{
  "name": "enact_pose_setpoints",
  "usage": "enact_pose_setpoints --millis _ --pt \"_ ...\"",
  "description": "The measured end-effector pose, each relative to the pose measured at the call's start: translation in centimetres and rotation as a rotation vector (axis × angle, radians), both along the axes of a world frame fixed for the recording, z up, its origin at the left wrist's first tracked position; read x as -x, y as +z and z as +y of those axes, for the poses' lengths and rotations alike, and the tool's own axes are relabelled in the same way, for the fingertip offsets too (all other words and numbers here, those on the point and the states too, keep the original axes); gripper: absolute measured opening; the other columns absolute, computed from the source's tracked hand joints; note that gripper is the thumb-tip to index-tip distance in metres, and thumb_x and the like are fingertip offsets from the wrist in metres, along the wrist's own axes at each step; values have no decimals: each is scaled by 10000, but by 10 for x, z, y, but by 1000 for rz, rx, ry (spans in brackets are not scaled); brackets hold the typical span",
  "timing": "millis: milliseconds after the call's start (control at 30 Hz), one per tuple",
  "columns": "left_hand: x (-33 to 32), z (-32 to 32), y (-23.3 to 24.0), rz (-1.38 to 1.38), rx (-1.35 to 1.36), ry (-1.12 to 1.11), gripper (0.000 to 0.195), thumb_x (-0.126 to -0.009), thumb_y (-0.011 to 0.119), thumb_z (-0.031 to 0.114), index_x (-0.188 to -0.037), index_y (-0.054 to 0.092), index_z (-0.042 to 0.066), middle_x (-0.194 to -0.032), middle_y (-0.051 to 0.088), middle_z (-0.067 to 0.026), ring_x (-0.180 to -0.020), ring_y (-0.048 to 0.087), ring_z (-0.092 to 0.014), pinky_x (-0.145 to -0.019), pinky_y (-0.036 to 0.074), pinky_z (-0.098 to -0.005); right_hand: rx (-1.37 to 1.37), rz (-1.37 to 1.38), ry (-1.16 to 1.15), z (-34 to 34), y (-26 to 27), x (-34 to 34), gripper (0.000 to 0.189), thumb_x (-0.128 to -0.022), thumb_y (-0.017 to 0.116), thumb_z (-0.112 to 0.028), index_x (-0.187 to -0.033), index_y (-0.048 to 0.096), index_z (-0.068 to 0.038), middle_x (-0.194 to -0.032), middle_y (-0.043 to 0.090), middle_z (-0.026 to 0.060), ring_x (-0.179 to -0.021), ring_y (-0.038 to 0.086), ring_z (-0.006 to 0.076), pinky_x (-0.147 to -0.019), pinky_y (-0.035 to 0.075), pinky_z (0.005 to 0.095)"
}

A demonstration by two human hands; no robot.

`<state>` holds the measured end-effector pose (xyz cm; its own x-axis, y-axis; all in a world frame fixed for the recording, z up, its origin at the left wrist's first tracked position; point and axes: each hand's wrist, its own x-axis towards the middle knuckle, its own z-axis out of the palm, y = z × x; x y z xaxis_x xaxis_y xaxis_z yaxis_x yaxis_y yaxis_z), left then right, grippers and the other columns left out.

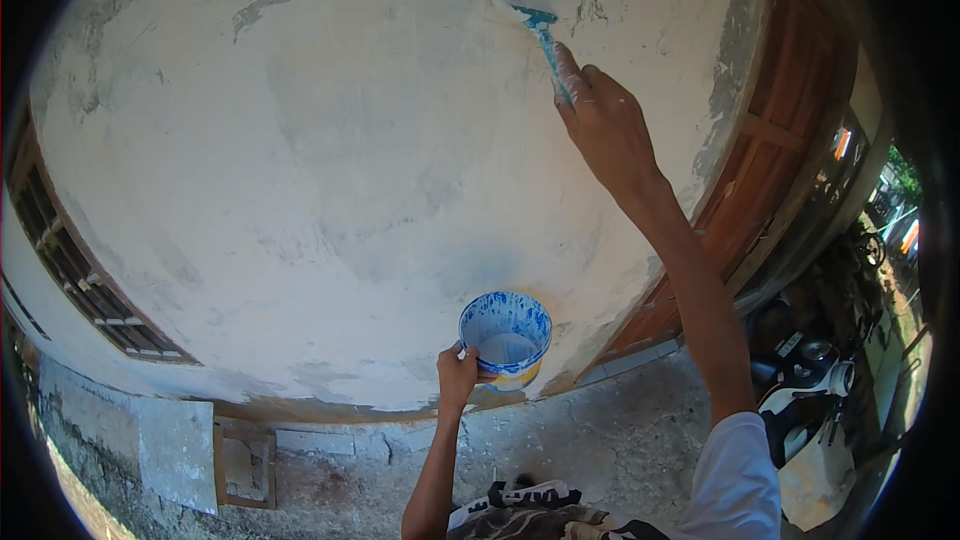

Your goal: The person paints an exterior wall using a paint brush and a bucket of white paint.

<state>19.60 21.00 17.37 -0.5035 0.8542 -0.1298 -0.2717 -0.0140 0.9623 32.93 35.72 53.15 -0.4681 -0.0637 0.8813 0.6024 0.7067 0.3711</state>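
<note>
My right hand (604, 116) grips the blue handle of a flat paintbrush (541, 26), raised high in front of me. The pale bristles point upward and lie against the plastered wall (322, 150), whose whitish coat is uneven with grey patches. Lower down, my left hand (459, 376) clasps the left side of a small plastic bucket (517, 315), thumb near the rim. Blue and white smears cover the bucket's inner wall, and white paint (510, 349) lies in the bottom. Some yellow shows on its outside.
A brown wooden door (772, 135) borders the wall on the right. At the left is a barred window (82, 270). A wooden frame (247, 465) and a flat board (178, 454) sit low on the left. A parked motorcycle (814, 382) stands at lower right on the concrete floor (600, 450).
</note>
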Motion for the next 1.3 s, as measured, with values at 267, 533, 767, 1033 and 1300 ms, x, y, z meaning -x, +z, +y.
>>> enact_pose_setpoints --millis 267,533,767,1033,1300 --pt "-12 1 -16 26 28 -43 344 -909 502 70 -1108 540 -208 -693 661 -246 -561 692 -309 -489 604 -342 -7 -419 -140 -31 -141 -3 482 -831 614 -45 -1240 496 184 -711 524 59 -668 526 123 -542 494 227" --pt "-7 -24 -26 46 28 -25 324 -910 507 70 -1088 553 -197 -678 660 -231 -555 692 -294 -476 595 -333 280 -537 78 -54 -130 -25 473 -834 665 -91 -1224 535 143 -797 574 150 -692 581 197 -593 526 289" --pt "-3 -39 -25 78 26 -16 314 -919 504 66 -1099 553 -186 -682 662 -226 -550 691 -287 -472 591 -332 405 -328 99 -34 -17 -31 284 -884 612 -91 -1087 608 107 -850 646 207 -771 647 316 -710 550 385" --pt "2 -39 -36 34 15 -9 307 -923 508 71 -1078 555 -190 -679 662 -227 -545 689 -285 -475 592 -331 186 -164 48 -40 41 -36 333 -900 624 -127 -1174 615 61 -835 654 174 -729 647 261 -626 543 354" --pt "6 -31 -43 96 32 -21 324 -897 505 65 -1086 554 -194 -694 663 -245 -558 692 -302 -491 604 -344 60 -233 -65 -17 -90 14 461 -878 553 -42 -1288 467 151 -693 499 87 -659 522 176 -586 501 298"
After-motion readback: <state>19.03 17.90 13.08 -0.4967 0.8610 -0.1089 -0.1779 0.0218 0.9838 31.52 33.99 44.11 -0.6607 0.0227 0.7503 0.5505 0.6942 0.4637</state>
